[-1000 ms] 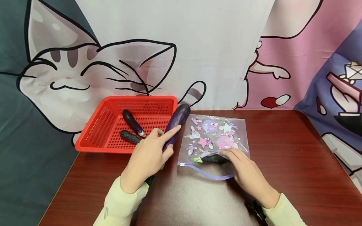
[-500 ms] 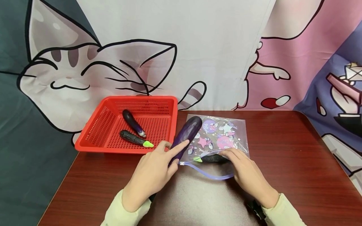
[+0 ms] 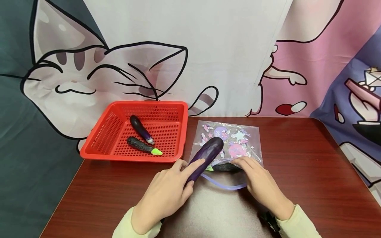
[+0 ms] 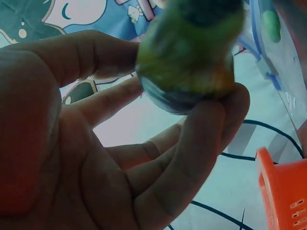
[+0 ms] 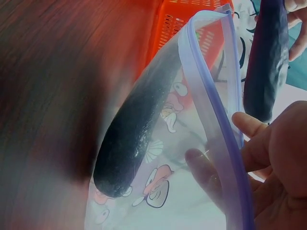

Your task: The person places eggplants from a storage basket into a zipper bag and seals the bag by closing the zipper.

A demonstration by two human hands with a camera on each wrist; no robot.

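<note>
My left hand (image 3: 166, 193) grips a large purple eggplant (image 3: 208, 153) near its stem end, and the eggplant slants over the left part of the zip bag. In the left wrist view, thumb and fingers curl round the eggplant's blurred greenish end (image 4: 192, 62). My right hand (image 3: 265, 183) pinches the mouth edge of the clear printed zip bag (image 3: 254, 140), whose purple zip strip (image 5: 216, 100) bows apart from the other side. Inside the bag lies a dark cucumber (image 3: 224, 167) with a bright green end, also seen through the film in the right wrist view.
A red perforated basket (image 3: 98, 156) stands at the back left of the brown table (image 3: 300, 158). In it lie a smaller eggplant (image 3: 140, 128) and another dark cucumber (image 3: 140, 144) with a green end. A printed cloth (image 3: 226, 59) hangs behind the table.
My left hand has carried the large eggplant from beside the basket rightward and nearer, over the bag's mouth. The cucumber in the basket has come into full view. My right hand stays put.
</note>
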